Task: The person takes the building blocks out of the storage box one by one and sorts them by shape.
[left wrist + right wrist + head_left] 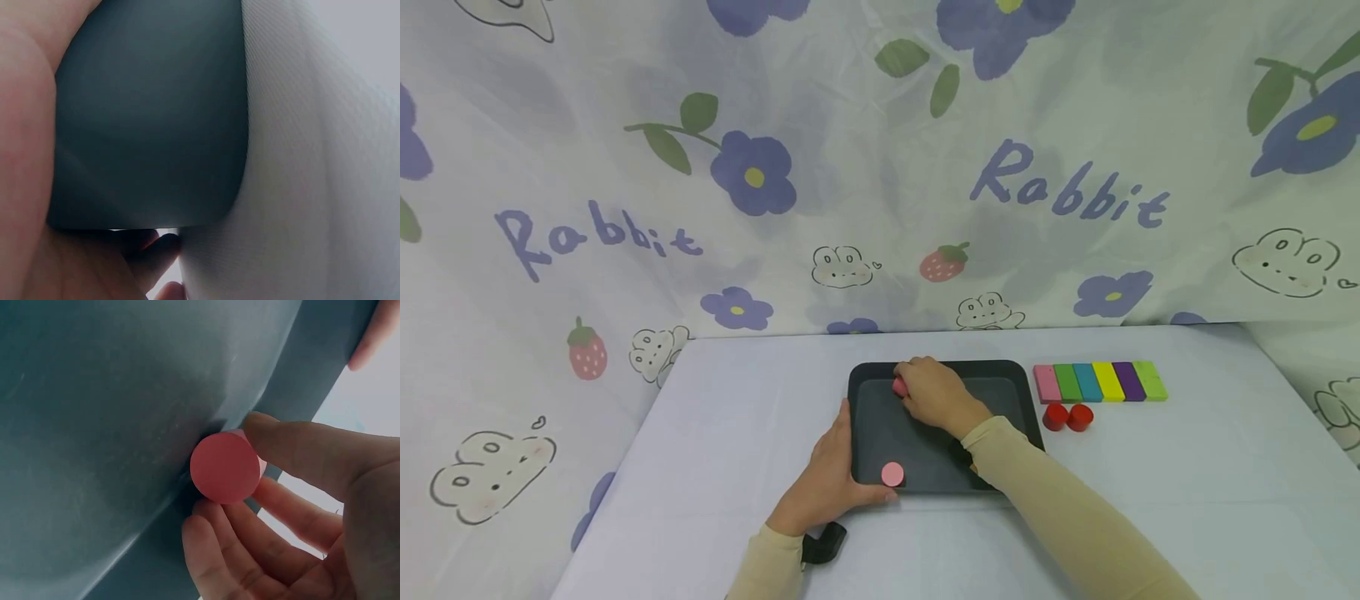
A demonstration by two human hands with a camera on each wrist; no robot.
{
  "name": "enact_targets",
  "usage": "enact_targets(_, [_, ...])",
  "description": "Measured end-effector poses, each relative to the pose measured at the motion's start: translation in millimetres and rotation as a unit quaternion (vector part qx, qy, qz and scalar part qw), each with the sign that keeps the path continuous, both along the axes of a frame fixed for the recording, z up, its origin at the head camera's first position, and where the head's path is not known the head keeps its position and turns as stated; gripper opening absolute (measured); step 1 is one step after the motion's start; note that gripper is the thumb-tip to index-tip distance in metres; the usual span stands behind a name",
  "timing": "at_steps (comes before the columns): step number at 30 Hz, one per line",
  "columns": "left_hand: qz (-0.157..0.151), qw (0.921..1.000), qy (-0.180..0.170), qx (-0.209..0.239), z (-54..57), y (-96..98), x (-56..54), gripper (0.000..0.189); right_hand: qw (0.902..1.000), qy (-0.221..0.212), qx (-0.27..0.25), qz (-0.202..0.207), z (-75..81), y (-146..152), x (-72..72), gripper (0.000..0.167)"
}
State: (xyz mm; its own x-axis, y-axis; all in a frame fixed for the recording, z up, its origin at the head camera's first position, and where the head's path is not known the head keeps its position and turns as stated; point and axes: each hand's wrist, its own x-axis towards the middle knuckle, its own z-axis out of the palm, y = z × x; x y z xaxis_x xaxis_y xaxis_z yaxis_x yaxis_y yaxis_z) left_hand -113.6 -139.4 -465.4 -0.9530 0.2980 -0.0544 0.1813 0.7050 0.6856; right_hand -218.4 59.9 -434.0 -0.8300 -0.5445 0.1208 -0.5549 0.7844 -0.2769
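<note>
My right hand (936,392) reaches over a dark grey tray (917,450) and pinches a pink cylinder (900,386) near the tray's back left corner. Seen from the right wrist, thumb and fingers are round this pink cylinder (225,467), close to the tray wall. A second, lighter pink cylinder (892,474) stands inside the tray at the front left corner. Against that same corner lies my left hand (823,483), thumb along the front edge and straight fingers along the left side. The left wrist view shows the tray's outer wall (150,125) beside that hand.
Right of the tray, a row of coloured blocks (1100,382) lies side by side. Two red cylinders (1067,417) stand just in front of them. A white cloth covers the table (715,433), and a patterned curtain (865,167) hangs behind it.
</note>
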Motion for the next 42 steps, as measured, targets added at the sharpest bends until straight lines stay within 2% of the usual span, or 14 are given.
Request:
enact_targets(9, [0.003,1.0000,-0.001,0.003,-0.7,-0.2,0.7,0.145,0.9993,-0.015,0.009,-0.032,-0.5,-5,-0.1,0.027])
enact_targets(18, [0.004,1.0000,0.001,0.003,-0.7,-0.1,1.2,0.145,0.9984,-0.033,0.023,-0.041,-3.9,-8,-1.8,0.022])
enact_targets(23, [0.006,1.0000,0.002,0.000,-0.6,0.4,1.1,0.145,0.9986,-0.035,0.015,-0.037,-4.9,-7,-2.1,0.022])
enact_targets(29, [0.009,0.9999,-0.003,-0.006,-1.1,0.1,0.8,0.145,0.9994,-0.026,-0.005,-0.024,2.3,-3,0.4,0.029])
enact_targets(33, [0.007,0.9999,0.006,-0.005,-1.0,-0.1,0.8,0.145,0.9994,-0.022,-0.020,-0.020,8.5,0,3.0,0.033])
enact_targets(42, [0.001,0.9999,0.013,-0.008,-1.5,-0.3,0.0,0.144,0.9974,-0.029,-0.060,-0.029,20.2,11,9.2,0.033])
